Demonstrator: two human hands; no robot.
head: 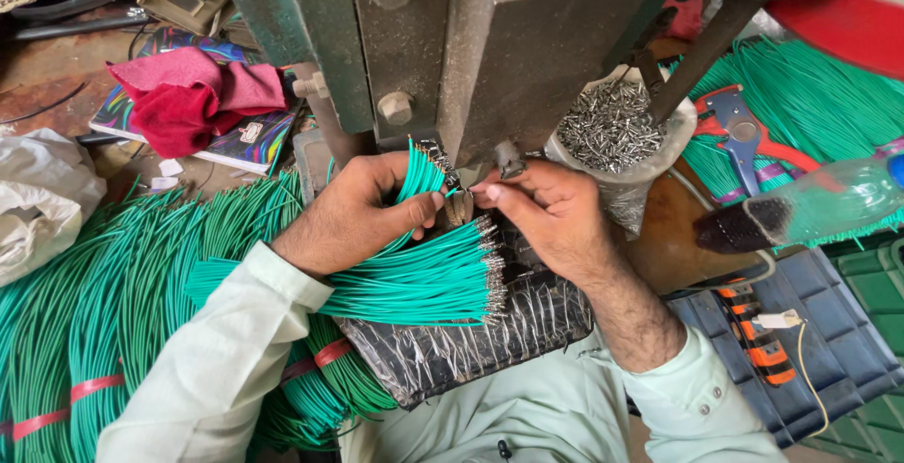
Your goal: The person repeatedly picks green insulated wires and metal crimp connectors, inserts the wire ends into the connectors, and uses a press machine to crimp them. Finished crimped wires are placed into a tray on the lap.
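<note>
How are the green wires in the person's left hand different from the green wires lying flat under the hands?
The wires in the left hand stand up as a small fan; the flat bunch lies sideways and looks bigger. The flat bunch shows shiny metal tips at its right end; the fan's upper ends look plain green. The fan is gripped; the flat bunch rests on a dark glossy pad. Both are the same green, thin wire.
</note>
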